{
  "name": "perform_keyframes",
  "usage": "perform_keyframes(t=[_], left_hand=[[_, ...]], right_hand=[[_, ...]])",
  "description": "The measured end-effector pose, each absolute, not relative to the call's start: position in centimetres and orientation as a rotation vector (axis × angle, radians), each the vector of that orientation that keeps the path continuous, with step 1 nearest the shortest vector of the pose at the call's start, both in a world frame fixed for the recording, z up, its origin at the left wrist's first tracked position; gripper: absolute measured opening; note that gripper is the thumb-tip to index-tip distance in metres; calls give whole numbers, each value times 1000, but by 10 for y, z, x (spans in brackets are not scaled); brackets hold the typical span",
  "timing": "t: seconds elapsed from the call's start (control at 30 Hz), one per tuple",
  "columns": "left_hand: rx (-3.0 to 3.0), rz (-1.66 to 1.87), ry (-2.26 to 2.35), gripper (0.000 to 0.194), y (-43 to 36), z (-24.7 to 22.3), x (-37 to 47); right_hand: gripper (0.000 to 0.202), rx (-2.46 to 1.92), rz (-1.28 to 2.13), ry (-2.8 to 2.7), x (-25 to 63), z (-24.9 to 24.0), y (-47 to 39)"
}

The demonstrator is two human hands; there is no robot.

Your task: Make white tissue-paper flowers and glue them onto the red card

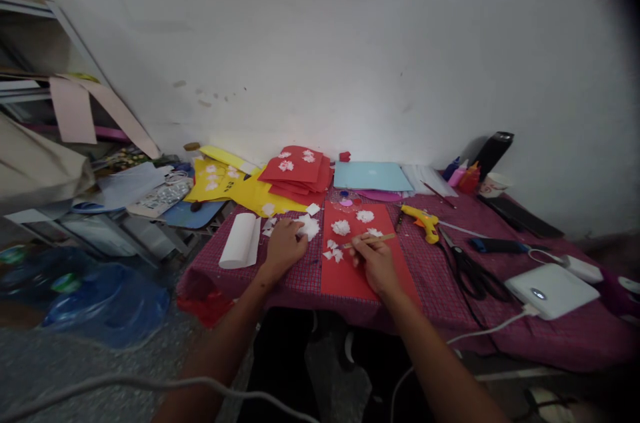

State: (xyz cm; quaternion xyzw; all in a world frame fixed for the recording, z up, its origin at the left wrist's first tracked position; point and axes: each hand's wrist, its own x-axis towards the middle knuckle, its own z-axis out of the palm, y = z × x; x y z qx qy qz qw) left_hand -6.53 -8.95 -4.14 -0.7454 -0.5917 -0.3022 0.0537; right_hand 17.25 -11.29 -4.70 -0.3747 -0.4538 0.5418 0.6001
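A red sheet (370, 276) lies on the checked tablecloth in front of me, with several white paper flower clusters (341, 227) on it. My right hand (371, 257) is closed around a thin wooden brush (383, 237), whose tip points left at small white paper pieces (334, 251) on the sheet. Left of the sheet, my left hand (287, 244) rests by a pile of white paper scraps (309, 227), its fingertips at the pile's edge; whether it pinches a scrap is too small to tell. A white paper roll (240, 241) lies left of that hand.
Behind are red cards (295, 169), yellow sheets (255, 195), a light blue folder (373, 176) and a paint palette (345, 200). To the right lie a yellow glue gun (424, 221), black scissors (470, 269), a white device (550, 291) with a cable, and paint bottles (469, 177).
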Motion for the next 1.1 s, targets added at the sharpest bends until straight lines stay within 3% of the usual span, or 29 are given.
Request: perform_keyframes(t=[0.2, 0.7, 0.93, 1.1], left_hand=[[-2296, -818, -1787, 21, -89, -42, -63], [-2302, -993, -1733, 12, -95, -46, -65], [-2316, -981, -1754, 27, -90, -44, -65], [-2302, -1020, -1891, 15, -84, -45, -65]], right_hand=[[22, -879, 1250, -1050, 172, -46, -114], [25, -935, 1212, -1106, 172, -35, -119], [23, -920, 1224, -1108, 171, -37, -119], [24, -927, 1238, -1086, 170, -34, -120]])
